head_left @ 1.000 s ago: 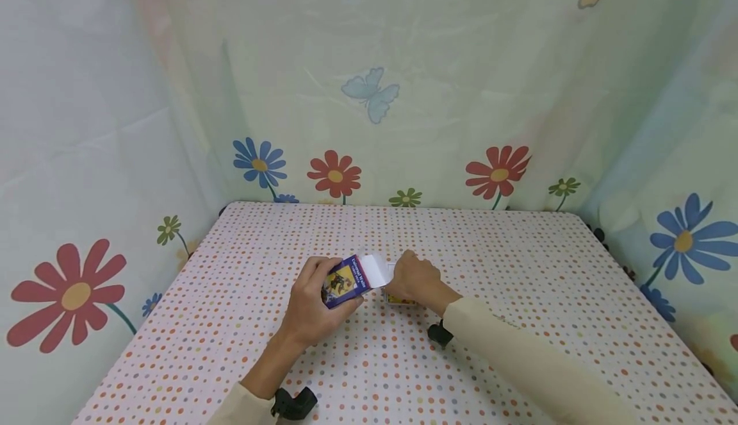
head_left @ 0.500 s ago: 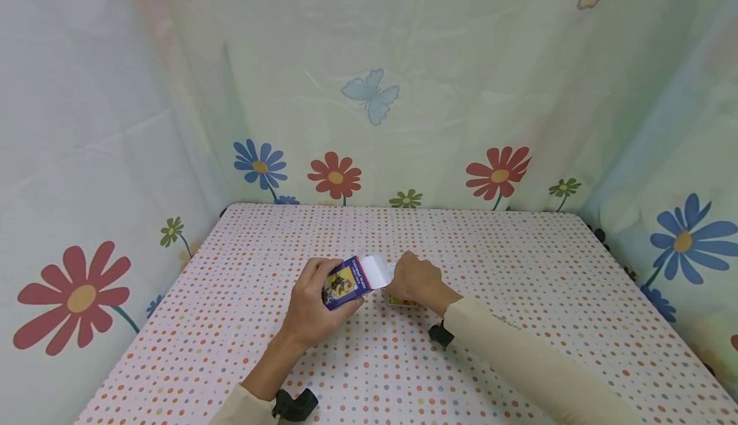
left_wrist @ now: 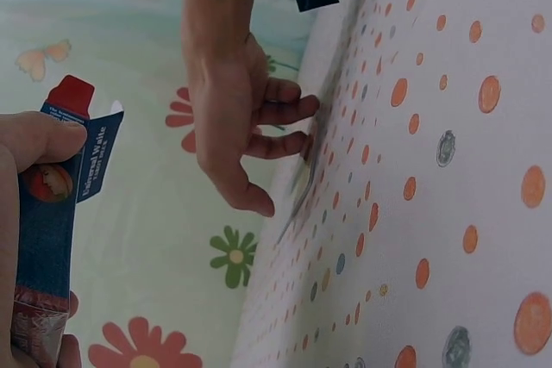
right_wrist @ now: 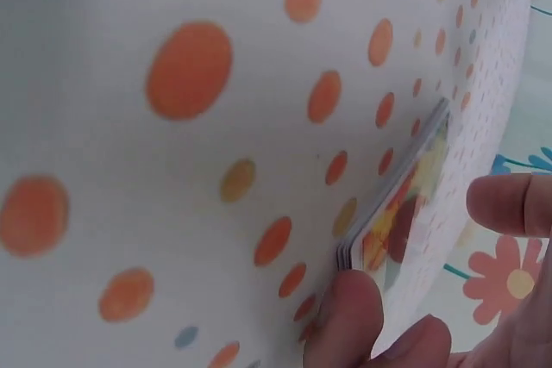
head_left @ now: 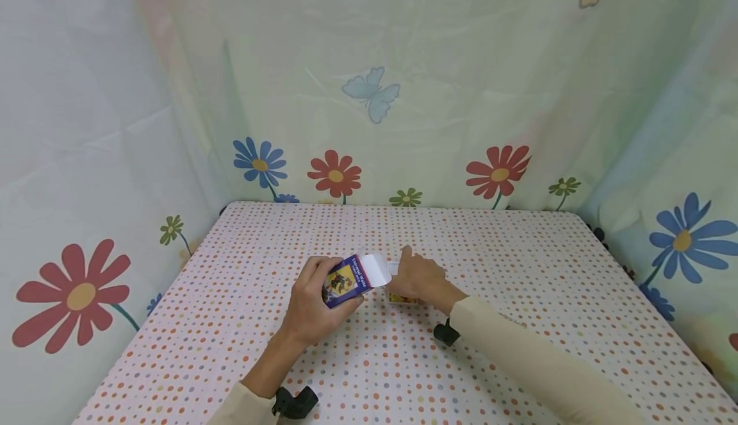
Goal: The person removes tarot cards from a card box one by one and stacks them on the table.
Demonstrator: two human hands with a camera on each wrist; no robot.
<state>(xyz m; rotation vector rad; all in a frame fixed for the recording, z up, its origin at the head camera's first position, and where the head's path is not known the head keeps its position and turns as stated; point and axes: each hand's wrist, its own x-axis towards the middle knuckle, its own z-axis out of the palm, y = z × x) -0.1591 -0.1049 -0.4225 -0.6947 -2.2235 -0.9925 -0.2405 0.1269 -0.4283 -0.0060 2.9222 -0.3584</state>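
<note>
My left hand [head_left: 314, 309] grips a purple-blue tarot card box [head_left: 344, 282] printed "Universal Waite", held tilted above the table. Its white-lined end flap [head_left: 375, 271] stands out toward the right. A thin stack of picture cards [right_wrist: 401, 221] lies on the table just right of the box, partly hidden in the head view by my right hand [head_left: 423, 281]. In the right wrist view, fingertips [right_wrist: 345, 316] are right at the stack's corner. The thumb [right_wrist: 509, 202] is lifted apart from the cards.
A table [head_left: 519, 258] with a dotted cloth lies under both hands. Curtains [head_left: 438, 79] printed with flowers and butterflies enclose its back and sides. A black wrist mount [head_left: 295, 403] sits on the left wrist, another mount [head_left: 446, 333] on the right.
My right hand has shifted slightly right and loosened, its raised digit now sticking up more, and more of the cards shows. The left hand and box stay nearly still.
</note>
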